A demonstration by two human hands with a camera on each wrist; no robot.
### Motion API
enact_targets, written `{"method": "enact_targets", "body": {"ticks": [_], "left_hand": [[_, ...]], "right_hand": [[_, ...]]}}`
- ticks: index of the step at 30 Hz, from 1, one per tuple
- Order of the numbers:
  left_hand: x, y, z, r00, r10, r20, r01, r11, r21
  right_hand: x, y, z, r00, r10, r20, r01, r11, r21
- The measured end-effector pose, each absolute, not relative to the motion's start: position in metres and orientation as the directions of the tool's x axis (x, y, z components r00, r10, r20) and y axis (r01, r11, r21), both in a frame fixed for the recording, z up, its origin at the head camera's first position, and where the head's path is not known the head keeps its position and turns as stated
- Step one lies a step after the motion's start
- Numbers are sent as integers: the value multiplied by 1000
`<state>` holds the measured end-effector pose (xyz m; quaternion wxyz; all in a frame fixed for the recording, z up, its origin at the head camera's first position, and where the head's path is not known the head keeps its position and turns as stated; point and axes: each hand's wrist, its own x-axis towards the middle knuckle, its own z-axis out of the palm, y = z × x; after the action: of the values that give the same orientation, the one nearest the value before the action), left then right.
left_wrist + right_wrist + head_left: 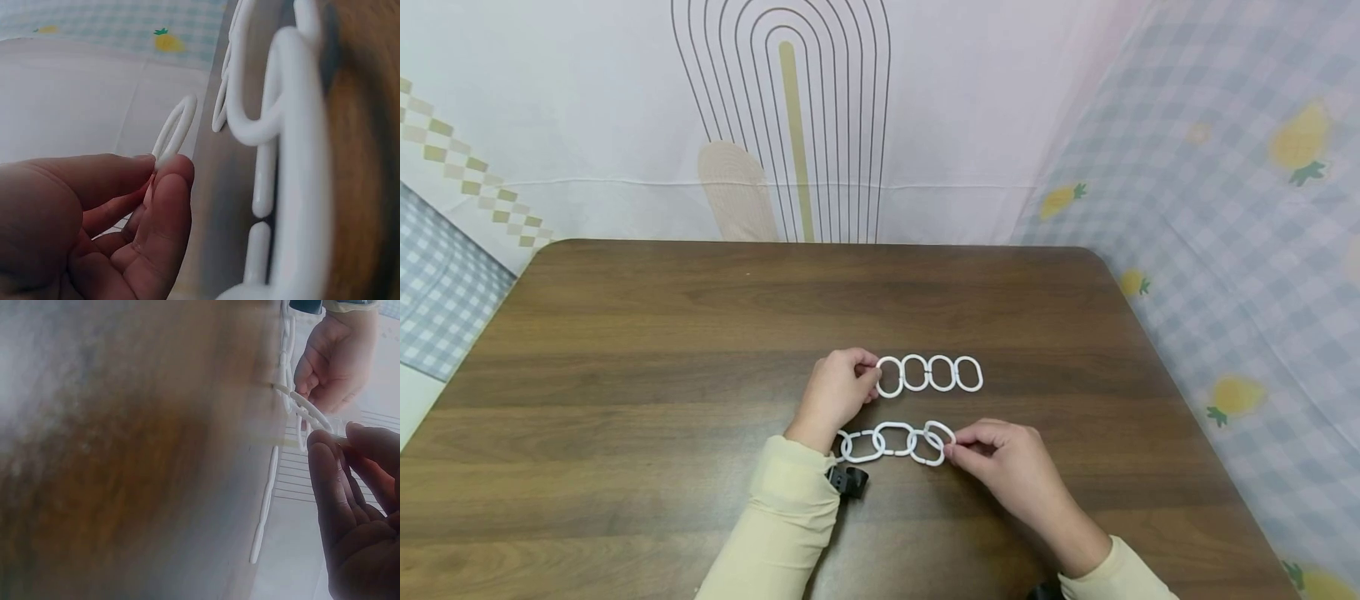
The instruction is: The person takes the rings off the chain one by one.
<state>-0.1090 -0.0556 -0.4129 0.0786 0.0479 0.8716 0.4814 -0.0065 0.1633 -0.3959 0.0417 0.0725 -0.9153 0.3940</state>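
Note:
My left hand pinches a white oval plastic link between thumb and fingertips, at the left end of a row of several such links lying side by side. In the left wrist view this link tilts up from the fingertips. Nearer to me lies a chain of interlocked white links, its left end hidden behind my left wrist. With thumb and fingers, my right hand pinches the chain's rightmost link, which is raised at an angle and overlaps the neighbouring link. The right wrist view shows that link at the fingertips.
The brown wooden table has rounded far corners. Behind it hangs a white patterned cloth, and a checked cloth with pineapples hangs along the right. A small black device sits at the left wrist.

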Motion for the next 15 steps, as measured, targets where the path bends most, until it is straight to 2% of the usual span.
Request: {"method": "enact_targets", "body": {"ticks": [5, 15], "left_hand": [[-112, -53, -414, -977, 145, -159, -66, 502, 862], [-120, -51, -421, -969, 134, -208, -123, 469, 875]], "right_hand": [[-7, 163, -397, -986, -105, 133, -169, 686, -708], [-10, 164, -399, -984, -114, 136, -177, 693, -699]]}}
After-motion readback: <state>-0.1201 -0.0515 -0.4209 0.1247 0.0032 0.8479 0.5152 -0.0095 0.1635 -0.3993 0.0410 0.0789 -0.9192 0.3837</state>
